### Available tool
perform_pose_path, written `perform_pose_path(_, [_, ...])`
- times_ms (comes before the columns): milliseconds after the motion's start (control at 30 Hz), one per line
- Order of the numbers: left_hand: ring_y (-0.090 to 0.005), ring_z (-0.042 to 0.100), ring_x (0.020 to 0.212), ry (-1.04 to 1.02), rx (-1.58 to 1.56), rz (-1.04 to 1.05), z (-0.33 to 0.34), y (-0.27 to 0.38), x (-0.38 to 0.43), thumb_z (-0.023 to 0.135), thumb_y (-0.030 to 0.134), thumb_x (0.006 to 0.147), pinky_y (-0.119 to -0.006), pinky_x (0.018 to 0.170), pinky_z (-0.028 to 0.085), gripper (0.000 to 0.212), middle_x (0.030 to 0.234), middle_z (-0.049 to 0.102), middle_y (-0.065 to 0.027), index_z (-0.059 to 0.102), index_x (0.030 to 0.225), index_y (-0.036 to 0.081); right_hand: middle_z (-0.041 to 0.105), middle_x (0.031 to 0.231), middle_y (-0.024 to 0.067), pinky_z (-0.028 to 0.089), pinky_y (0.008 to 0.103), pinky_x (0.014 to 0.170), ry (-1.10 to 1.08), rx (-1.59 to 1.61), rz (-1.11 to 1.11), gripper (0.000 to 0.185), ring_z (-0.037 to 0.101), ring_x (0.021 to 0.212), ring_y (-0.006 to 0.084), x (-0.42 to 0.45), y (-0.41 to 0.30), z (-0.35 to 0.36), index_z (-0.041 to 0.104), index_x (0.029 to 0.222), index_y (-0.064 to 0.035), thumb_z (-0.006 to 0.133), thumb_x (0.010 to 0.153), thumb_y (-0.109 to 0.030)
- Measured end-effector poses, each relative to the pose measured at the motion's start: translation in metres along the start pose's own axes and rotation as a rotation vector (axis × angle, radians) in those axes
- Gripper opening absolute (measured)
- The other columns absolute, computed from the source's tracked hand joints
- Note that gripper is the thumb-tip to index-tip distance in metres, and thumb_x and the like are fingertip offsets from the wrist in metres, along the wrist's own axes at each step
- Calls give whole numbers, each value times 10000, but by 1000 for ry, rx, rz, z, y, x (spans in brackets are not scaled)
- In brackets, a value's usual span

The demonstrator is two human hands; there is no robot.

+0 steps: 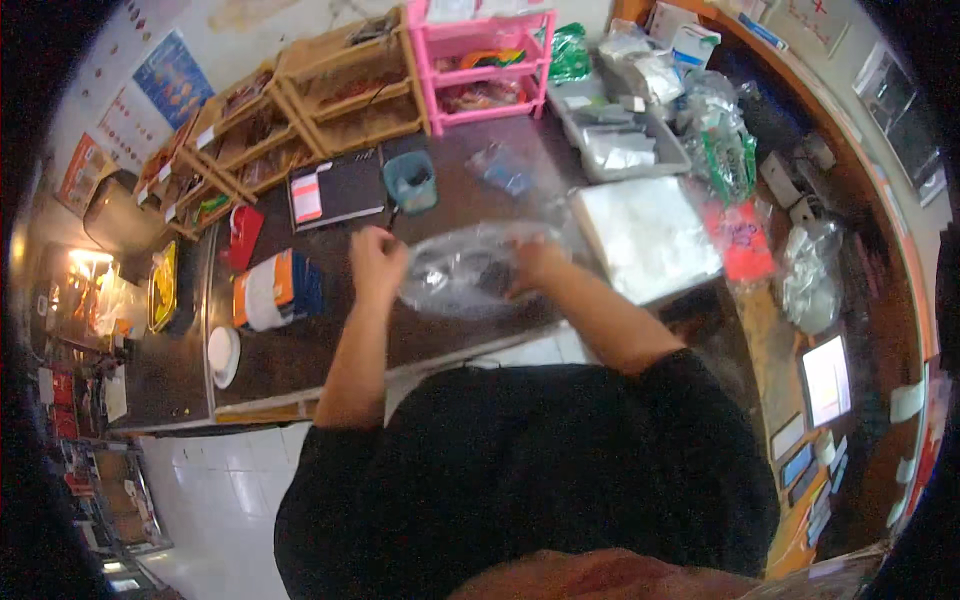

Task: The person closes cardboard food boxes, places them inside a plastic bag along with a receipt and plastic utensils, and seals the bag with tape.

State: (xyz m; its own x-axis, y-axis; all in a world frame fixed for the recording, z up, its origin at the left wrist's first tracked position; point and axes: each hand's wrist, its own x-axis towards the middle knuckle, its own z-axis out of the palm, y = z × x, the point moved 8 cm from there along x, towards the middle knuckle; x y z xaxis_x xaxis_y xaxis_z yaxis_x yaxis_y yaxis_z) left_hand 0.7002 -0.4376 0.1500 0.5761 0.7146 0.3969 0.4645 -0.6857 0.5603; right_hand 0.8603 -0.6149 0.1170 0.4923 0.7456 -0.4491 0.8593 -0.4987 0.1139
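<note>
A clear plastic bag [461, 270], blurred by motion, stretches between my two hands over the dark counter. My left hand [377, 262] is closed at the bag's left end, its fingers curled. My right hand [536, 264] is at the bag's right end, with fingers bent around the film. What lies inside or under the bag cannot be made out. Just behind my left hand stands a teal plastic container [410, 182]. Beyond the bag lies a small clear packet [506, 169] with something bluish in it.
A white flat stack [649, 236] lies at the right, before a grey tray [667, 165] of packets. Wooden racks [352, 82] and a pink shelf [487, 73] line the back. A black case [337, 191], an orange and blue bundle [274, 291] and white lids [223, 356] sit at left.
</note>
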Motion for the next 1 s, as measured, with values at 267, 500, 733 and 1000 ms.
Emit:
perform_pose_path(267, [-303, 443, 1033, -655, 401, 149, 164, 95, -53, 613, 322, 683, -367, 881, 346, 474, 1092, 487, -169, 495, 1057, 56, 493, 1087, 175, 422, 371, 801, -117, 156, -664, 725, 471, 1034, 256, 41, 33, 53, 365, 1223, -112, 681, 633, -391])
perform_pose_path(500, [-296, 468, 994, -669, -75, -3, 154, 102, -43, 602, 259, 705, -375, 849, 357, 400, 1040, 523, -143, 514, 1042, 62, 545, 976, 118, 418, 390, 766, 742, 364, 135, 374, 527, 905, 282, 117, 292, -34, 522, 1018, -104, 534, 750, -366])
perform_pose_path(733, [-298, 476, 975, -509, 4, 128, 105, 130, -40, 594, 194, 713, -376, 817, 367, 300, 992, 539, -138, 543, 981, 69, 590, 894, 44, 410, 459, 740, 603, 211, 218, 266, 549, 866, 259, 142, 345, -40, 577, 938, -164, 545, 737, -335])
perform_pose_path(1000, [-269, 475, 985, 99, -87, 309, 61, 211, -6, 641, 232, 669, -384, 855, 346, 382, 1008, 542, -104, 527, 1001, 84, 577, 840, 54, 406, 272, 735, 171, 868, -1026, 154, 521, 809, 121, 27, 129, -64, 568, 882, -58, 548, 739, -110])
